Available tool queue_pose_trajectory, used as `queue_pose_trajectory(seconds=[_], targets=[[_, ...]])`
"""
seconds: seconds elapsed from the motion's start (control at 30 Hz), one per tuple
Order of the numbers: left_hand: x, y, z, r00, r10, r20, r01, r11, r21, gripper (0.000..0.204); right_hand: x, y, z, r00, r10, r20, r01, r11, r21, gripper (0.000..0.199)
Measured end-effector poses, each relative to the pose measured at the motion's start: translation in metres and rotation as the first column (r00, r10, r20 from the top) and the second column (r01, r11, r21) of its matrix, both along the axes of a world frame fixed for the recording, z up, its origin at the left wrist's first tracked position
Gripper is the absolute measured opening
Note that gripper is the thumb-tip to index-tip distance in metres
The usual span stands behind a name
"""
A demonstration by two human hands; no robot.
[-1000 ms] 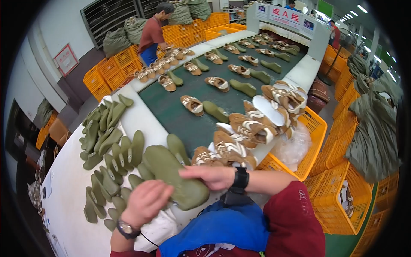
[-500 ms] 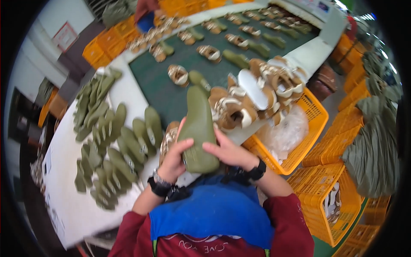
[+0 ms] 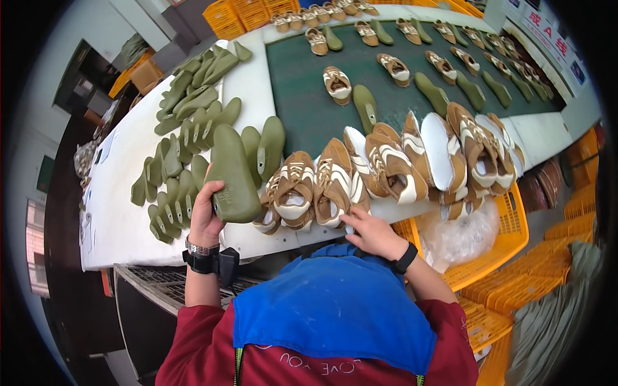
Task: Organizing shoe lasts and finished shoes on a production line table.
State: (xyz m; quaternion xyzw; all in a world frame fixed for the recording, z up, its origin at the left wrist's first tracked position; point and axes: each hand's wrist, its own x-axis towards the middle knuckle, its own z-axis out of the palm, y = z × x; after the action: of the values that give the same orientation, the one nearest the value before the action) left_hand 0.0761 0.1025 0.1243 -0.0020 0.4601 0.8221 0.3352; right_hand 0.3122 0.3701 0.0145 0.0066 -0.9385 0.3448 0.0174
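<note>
My left hand [image 3: 206, 215] is closed around the heel end of an olive-green shoe last [image 3: 233, 174], which it holds upright with the toe pointing away from me. My right hand [image 3: 376, 235], its fingers apart, reaches to the heel of a brown sneaker with cream stripes [image 3: 333, 186]; whether it grips the shoe I cannot tell. Between my hands another laced brown sneaker [image 3: 295, 193] stands at the table's near edge. Just beyond the held last, more green lasts [image 3: 270, 148] stand on the white table.
A dark green conveyor belt [image 3: 302, 83] carries brown sneakers and green lasts in rows. Piled green lasts [image 3: 187, 90] cover part of the white table [image 3: 116, 219] at left. To the right stand sneakers with pale insoles [image 3: 438, 151] and a yellow crate [image 3: 508, 238] holding clear plastic [image 3: 457, 231].
Both hands were on the last before. My right hand has let go and moved to the sneakers; my left hand has carried the last left. The view has shifted too.
</note>
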Motion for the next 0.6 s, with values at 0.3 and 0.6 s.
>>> queue_pose_trajectory(seconds=[0.3,0.6], targets=[[-0.094,0.115,-0.008,0.979,-0.203,-0.020,0.198,0.969,-0.149,0.079,0.005,0.028,0.041,0.998,0.069,0.005,-0.065,0.968,-0.241,0.041],[-0.225,0.261,-0.114,0.925,-0.358,-0.128,0.174,0.698,-0.694,0.089,0.099,0.030,-0.014,0.814,-0.364,0.452,0.576,0.604,-0.551,0.029]])
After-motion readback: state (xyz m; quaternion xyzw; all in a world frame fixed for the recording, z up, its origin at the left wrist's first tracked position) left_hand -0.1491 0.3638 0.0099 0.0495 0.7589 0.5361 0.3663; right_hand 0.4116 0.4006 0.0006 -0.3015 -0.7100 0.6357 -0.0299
